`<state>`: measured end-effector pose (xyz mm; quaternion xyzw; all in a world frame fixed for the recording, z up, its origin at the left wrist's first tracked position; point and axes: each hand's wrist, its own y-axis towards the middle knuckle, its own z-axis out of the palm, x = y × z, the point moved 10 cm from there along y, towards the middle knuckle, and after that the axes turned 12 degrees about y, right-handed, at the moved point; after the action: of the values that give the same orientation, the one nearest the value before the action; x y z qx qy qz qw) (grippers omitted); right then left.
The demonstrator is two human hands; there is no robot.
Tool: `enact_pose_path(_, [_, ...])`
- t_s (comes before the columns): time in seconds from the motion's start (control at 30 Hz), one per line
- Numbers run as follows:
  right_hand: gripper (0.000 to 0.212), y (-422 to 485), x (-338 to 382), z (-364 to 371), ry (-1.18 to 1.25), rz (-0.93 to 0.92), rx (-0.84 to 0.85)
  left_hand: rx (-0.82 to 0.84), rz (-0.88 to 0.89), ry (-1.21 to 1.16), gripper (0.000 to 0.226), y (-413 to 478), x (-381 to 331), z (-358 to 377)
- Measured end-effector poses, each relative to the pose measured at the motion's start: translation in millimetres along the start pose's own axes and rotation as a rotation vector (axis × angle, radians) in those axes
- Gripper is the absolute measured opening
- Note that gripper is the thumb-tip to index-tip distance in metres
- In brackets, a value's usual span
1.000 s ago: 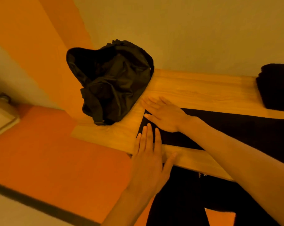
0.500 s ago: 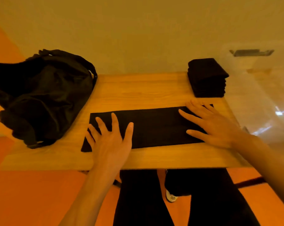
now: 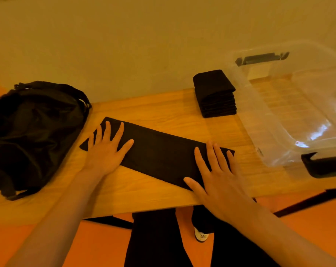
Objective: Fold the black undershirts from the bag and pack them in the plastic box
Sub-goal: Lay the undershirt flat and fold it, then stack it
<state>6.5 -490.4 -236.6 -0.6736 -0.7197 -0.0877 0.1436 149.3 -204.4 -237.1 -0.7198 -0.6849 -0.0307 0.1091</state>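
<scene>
Step in hand: flattening. A black undershirt (image 3: 161,153), folded into a long strip, lies across the bench (image 3: 144,189) at frame centre. The left hand (image 3: 105,151) presses its left end, the right hand (image 3: 219,180) its right end, both flat with fingers spread. The bag (image 3: 32,132) sits at left; a stack of folded undershirts (image 3: 215,95) stands beside the plastic box (image 3: 298,112), upper right. Probable next move: fold the strip end over end, edges aligned

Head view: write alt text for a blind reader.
A left hand and right hand press flat on a long black undershirt on a wooden table; black bag at left, folded stack and clear plastic box at right.
</scene>
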Motion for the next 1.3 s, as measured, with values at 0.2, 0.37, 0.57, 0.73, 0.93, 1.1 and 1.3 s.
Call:
enact_pose_path(0.2, [0.078, 34, 24, -33, -0.074, -0.381, 0.057, -0.083, -0.082, -0.028, 0.092, 22, -7, -36])
enact_pose_path(0.37, [0.079, 44, 34, -1, -0.198, -0.672, 0.313, 0.041, -0.205, -0.07, 0.093, 10, -31, -17])
enact_pose_path(0.57, [0.08, 33, 34, 5, -0.139, -0.547, 0.268, 0.055, -0.153, -0.023, 0.103, 38, -35, -6])
enact_pose_path(0.73, [0.082, 26, 43, 10, -0.031, -0.368, 0.158, 0.037, -0.016, 0.004, 0.108, 67, -52, -15])
enact_pose_path(0.93, [0.085, 20, 59, 16, 0.075, -0.139, -0.001, 0.0, 0.204, 0.042, 0.104, 103, -85, -26])
enact_pose_path(1.1, [0.086, 16, 77, 23, 0.124, 0.027, -0.07, -0.055, 0.4, 0.095, 0.1, 123, -114, -34])
enact_pose_path(1.3, [0.09, 17, 94, 28, 0.169, 0.127, -0.068, -0.092, 0.555, 0.126, 0.102, 127, -136, -40])
